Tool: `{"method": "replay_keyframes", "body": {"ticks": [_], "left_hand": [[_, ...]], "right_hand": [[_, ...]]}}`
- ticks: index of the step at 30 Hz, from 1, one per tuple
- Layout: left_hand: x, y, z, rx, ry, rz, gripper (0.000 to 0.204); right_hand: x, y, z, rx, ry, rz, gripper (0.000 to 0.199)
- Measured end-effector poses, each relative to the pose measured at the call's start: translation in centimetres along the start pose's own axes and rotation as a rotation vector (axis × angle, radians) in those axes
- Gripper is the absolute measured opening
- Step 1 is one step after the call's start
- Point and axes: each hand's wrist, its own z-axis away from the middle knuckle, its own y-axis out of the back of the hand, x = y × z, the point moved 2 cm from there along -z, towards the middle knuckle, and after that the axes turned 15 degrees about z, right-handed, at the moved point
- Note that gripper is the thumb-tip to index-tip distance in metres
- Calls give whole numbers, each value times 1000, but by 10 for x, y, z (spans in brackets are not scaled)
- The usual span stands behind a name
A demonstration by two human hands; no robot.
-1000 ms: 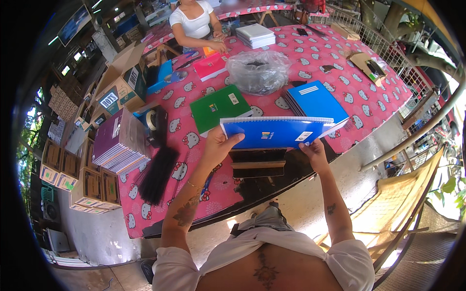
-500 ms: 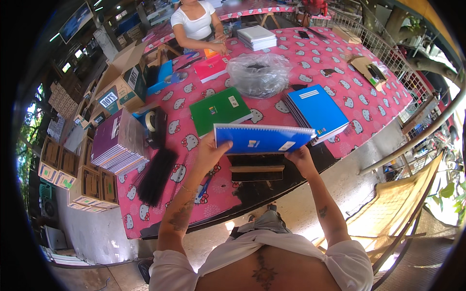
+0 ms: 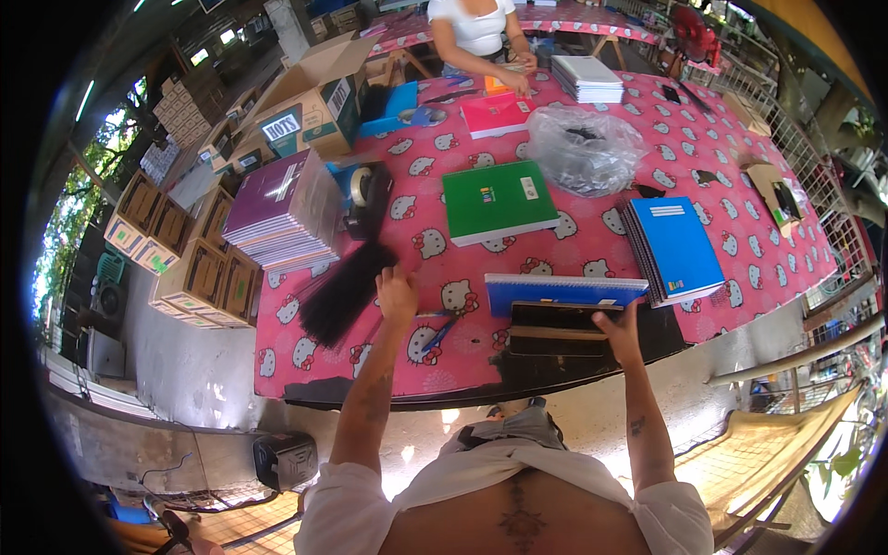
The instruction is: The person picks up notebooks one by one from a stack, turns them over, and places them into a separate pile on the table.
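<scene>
My left hand [image 3: 398, 294] has its fingers bent together at the end of a bundle of thin black binding coils [image 3: 347, 298]; how many strands it grips is too small to make out. With my right hand [image 3: 622, 331] I hold the right end of a blue notebook [image 3: 566, 290], thumb in front. The notebook stands on its long edge, holed edge upward, behind a black wooden block [image 3: 558, 344] with a bare wood strip, which hides its lower part. Pens [image 3: 439, 338] lie between my hands.
A green notebook [image 3: 499, 199], a blue notebook stack [image 3: 680, 250] and a clear plastic bag of black coils [image 3: 587, 148] lie beyond. Purple notebooks [image 3: 282, 208], a tape dispenser [image 3: 361, 199] and cartons [image 3: 314, 111] stand left. Across the table, a person [image 3: 481, 42] handles something orange.
My left hand has let go of the blue notebook and moved left to the black coils. The notebook has come down behind the wooden block, still in my right hand. The view has shifted.
</scene>
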Motion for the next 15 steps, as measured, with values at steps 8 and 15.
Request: {"method": "replay_keyframes", "body": {"ticks": [8,15], "left_hand": [[99,42,2,151,-186,334,26],[176,53,25,101,-225,679,20]], "right_hand": [[-180,-105,1,-65,894,1048,48],[-149,-149,-34,-161,786,974,18]]}}
